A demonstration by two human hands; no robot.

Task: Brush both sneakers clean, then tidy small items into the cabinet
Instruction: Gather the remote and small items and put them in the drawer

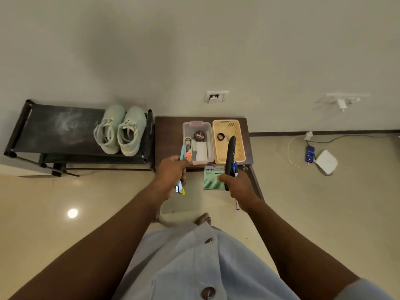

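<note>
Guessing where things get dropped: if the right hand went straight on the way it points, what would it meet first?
Probably the beige basket: the right hand holds a long black object whose tip already overlaps it. Height above the basket is unclear.

Glossy tiled floor (65, 202), clear plastic box (198, 126), woven-look basket (240, 148).

Pale wall (194, 40) above glossy beige floor (54, 202); black shoe rack (54, 131) at left.
</note>
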